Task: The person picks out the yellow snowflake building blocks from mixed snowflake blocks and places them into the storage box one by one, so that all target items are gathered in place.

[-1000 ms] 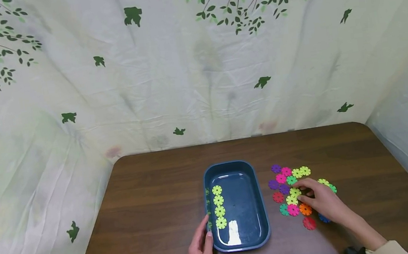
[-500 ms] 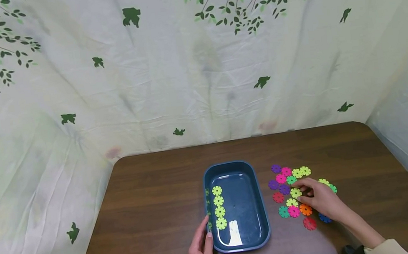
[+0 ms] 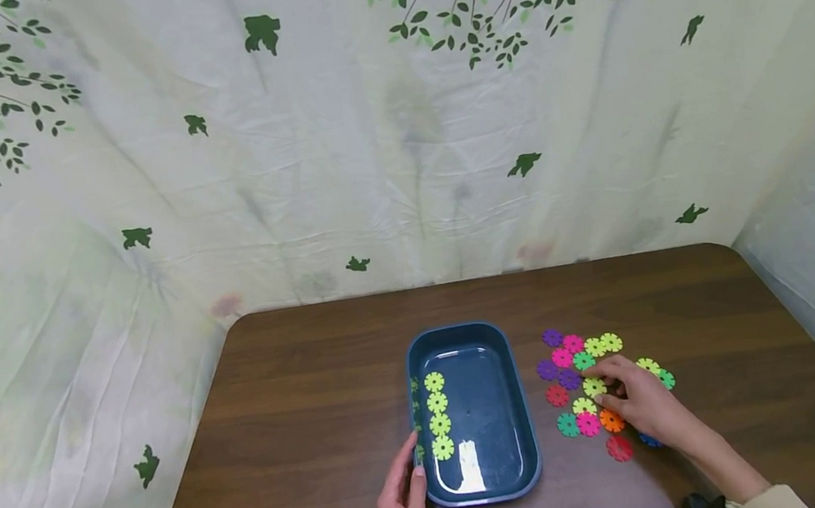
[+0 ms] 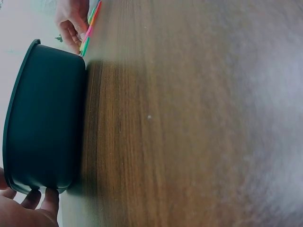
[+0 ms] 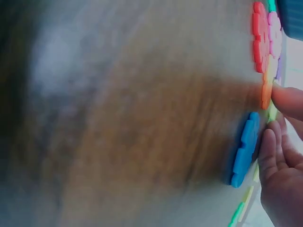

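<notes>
In the head view, a blue tray [image 3: 486, 446] holds a row of several yellow flower-shaped pieces [image 3: 439, 424] along its left side. My left hand [image 3: 403, 497] holds the tray's left side, thumb near the rim; the left wrist view shows its fingers [image 4: 49, 203] against the outer wall. To the right of the tray, my right hand [image 3: 643, 399] is bent over a loose cluster, its thumb and index finger around the edges of a yellow flower-shaped piece [image 3: 593, 387]. Another yellow piece [image 3: 583, 407] lies just below it. The remaining right fingers are partly hidden from the head camera.
Purple [image 3: 552, 338], pink [image 3: 573, 343], red [image 3: 619, 448], orange [image 3: 611, 420], green [image 3: 567, 425] and blue [image 5: 245, 150] flower-shaped pieces lie flat around the right hand. The brown table [image 3: 318, 398] meets a leaf-printed cloth [image 3: 405, 162] at its back edge.
Since a second ago, the two yellow pieces by the right fingertips have drawn apart, the upper one moving slightly right and the lower one slightly down. The left hand and tray stay put.
</notes>
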`<state>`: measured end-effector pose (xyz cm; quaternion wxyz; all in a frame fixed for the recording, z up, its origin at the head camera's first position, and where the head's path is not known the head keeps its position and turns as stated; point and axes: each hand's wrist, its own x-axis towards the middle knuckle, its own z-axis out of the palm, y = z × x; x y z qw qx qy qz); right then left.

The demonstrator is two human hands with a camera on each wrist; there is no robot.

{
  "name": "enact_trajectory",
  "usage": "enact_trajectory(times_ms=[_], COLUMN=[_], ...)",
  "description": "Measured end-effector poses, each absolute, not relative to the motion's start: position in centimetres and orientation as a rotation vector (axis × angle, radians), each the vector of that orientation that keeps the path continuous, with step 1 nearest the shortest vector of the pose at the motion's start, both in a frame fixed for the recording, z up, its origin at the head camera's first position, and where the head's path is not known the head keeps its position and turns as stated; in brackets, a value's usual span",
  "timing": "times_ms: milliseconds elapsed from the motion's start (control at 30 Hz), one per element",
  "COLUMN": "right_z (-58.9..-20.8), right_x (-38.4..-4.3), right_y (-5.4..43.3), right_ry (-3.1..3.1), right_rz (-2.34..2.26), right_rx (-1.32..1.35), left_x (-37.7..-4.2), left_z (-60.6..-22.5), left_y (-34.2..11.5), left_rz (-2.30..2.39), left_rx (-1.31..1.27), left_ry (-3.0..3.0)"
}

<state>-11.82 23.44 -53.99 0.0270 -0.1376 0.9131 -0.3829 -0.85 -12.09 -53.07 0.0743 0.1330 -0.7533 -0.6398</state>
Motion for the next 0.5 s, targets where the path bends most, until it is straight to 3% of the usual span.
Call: enact_trajectory(times_ms=[500], right_z=[-53.88], right_x=[-11.54], right_y=[23.51], right_ry=[2.865], right_rz=[-1.178], right_rx=[-0.381], left_x=[-0.81], left_z=[-53.11], left_y=[-12.08], left_rz=[-1.906], left_rx=[0.415], left_ry=[-2.272])
